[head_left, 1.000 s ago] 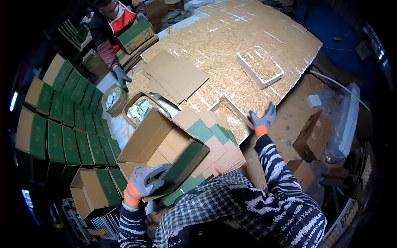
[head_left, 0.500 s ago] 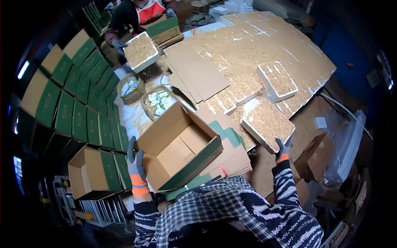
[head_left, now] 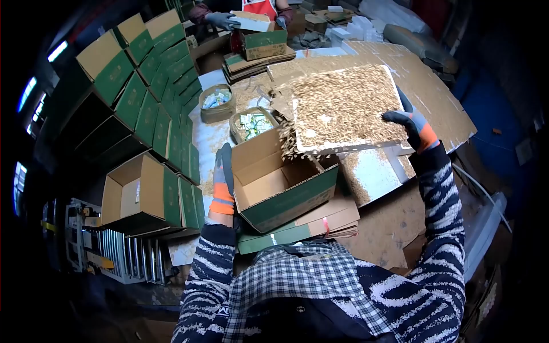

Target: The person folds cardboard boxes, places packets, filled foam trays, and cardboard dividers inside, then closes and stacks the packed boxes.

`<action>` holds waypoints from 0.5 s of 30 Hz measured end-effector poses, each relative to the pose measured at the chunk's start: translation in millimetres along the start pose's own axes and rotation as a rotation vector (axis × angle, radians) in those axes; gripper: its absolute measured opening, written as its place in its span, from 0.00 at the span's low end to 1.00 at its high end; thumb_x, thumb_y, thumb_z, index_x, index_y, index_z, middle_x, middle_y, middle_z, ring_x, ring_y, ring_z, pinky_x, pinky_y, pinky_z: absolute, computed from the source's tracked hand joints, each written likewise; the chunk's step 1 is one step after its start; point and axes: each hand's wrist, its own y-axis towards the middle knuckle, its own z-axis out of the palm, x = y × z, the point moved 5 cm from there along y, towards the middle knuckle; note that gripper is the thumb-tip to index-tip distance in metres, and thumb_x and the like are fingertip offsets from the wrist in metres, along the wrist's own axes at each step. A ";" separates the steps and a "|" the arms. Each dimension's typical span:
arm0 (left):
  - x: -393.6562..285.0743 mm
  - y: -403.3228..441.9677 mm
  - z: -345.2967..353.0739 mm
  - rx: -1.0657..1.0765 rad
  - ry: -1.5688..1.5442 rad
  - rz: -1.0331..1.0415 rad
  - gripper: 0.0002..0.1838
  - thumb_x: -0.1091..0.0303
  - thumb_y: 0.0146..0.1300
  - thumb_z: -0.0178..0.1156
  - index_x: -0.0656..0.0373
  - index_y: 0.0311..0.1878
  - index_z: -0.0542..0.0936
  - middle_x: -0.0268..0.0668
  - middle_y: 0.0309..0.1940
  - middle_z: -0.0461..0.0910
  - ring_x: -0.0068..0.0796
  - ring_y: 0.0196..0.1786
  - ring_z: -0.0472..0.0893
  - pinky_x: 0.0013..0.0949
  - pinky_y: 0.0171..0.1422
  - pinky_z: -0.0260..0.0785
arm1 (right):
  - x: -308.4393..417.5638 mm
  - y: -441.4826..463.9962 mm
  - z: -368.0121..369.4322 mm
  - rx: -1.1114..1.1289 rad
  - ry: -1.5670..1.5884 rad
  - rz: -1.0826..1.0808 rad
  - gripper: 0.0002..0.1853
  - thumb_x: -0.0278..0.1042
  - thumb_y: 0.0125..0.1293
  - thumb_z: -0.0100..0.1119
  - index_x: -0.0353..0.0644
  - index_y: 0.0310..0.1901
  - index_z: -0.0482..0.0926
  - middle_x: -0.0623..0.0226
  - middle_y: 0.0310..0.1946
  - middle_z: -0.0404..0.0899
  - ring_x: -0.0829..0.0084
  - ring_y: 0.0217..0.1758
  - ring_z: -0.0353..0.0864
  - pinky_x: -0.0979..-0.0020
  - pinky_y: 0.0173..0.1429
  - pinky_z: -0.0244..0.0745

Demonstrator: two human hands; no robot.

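My right hand [head_left: 416, 123], in a grey and orange glove, grips the right side of a white foam tray [head_left: 343, 150]. Tan flakes like wood chips [head_left: 343, 106] heap in the tray, which tilts left. Some flakes spill off its left edge above an open green-and-brown cardboard box [head_left: 291, 197]. The tray hides part of the box's far right side. My left hand [head_left: 223, 177], gloved alike, holds the box's left wall with the fingers pointing up along it. Beneath the box lie stacked flat cardboard pieces [head_left: 329, 220].
Green cartons [head_left: 151, 123] stand in rows at left, beside an open carton [head_left: 134, 188] near a roller conveyor [head_left: 126, 254]. Two tubs of small packets [head_left: 216, 103] [head_left: 251, 124] sit beyond my box. Across the table, a co-worker's gloved hands hold another white tray [head_left: 251, 22] over a green box [head_left: 264, 46].
My right hand has lifted the flake-filled tray from the table's near edge, up and left over the box, and tipped it. The co-worker's tray has moved over their box.
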 end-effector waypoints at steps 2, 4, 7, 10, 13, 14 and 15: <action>8.2 -6.2 13.1 -0.062 -0.615 -0.368 0.20 0.59 0.73 0.52 0.58 0.62 0.72 0.40 0.57 0.75 0.33 0.58 0.76 0.38 0.64 0.70 | 14.4 18.9 25.8 0.116 0.006 0.067 0.46 0.28 0.55 0.72 0.43 0.74 0.58 0.62 0.67 0.69 0.73 0.64 0.72 0.70 0.66 0.68; -22.9 -10.1 17.2 -0.109 -0.530 -0.278 0.20 0.57 0.74 0.51 0.58 0.62 0.72 0.37 0.56 0.76 0.30 0.53 0.78 0.35 0.57 0.74 | 12.3 34.6 49.2 0.214 -0.016 0.150 0.46 0.30 0.55 0.72 0.43 0.74 0.58 0.62 0.63 0.73 0.73 0.62 0.74 0.71 0.65 0.68; -56.1 -13.0 29.5 -0.151 -0.817 -0.453 0.21 0.56 0.74 0.51 0.60 0.62 0.71 0.36 0.55 0.77 0.30 0.52 0.79 0.31 0.57 0.74 | 16.7 38.5 95.4 0.409 -0.068 0.154 0.48 0.31 0.54 0.73 0.40 0.74 0.56 0.58 0.64 0.72 0.73 0.61 0.73 0.72 0.63 0.69; 36.3 -1.3 -13.0 -0.062 -0.362 -0.207 0.32 0.66 0.70 0.57 0.61 0.74 0.59 0.36 0.70 0.64 0.27 0.64 0.69 0.29 0.66 0.65 | -9.9 47.1 134.7 0.486 -0.320 0.203 0.56 0.38 0.45 0.79 0.40 0.75 0.55 0.56 0.65 0.71 0.71 0.62 0.72 0.73 0.61 0.68; -22.2 -14.6 0.3 -0.070 -0.162 -0.306 0.43 0.81 0.60 0.60 0.57 0.77 0.53 0.38 0.68 0.63 0.21 0.49 0.73 0.25 0.50 0.70 | -45.0 36.2 175.9 0.483 -0.266 0.346 0.58 0.40 0.46 0.77 0.40 0.76 0.51 0.61 0.39 0.81 0.74 0.32 0.76 0.74 0.34 0.71; -35.0 -19.5 -6.4 -0.017 -0.102 -0.350 0.43 0.82 0.58 0.57 0.56 0.77 0.53 0.38 0.68 0.64 0.20 0.44 0.73 0.24 0.45 0.70 | -43.1 33.6 181.4 0.500 -0.299 0.345 0.57 0.40 0.46 0.77 0.40 0.75 0.52 0.61 0.37 0.81 0.73 0.32 0.77 0.73 0.35 0.72; -40.2 -23.0 -12.4 0.039 -0.043 -0.390 0.44 0.83 0.56 0.55 0.55 0.77 0.54 0.39 0.68 0.64 0.18 0.39 0.73 0.23 0.39 0.69 | -42.2 34.5 184.7 0.513 -0.334 0.343 0.56 0.41 0.46 0.77 0.40 0.75 0.53 0.61 0.35 0.82 0.72 0.31 0.78 0.72 0.36 0.73</action>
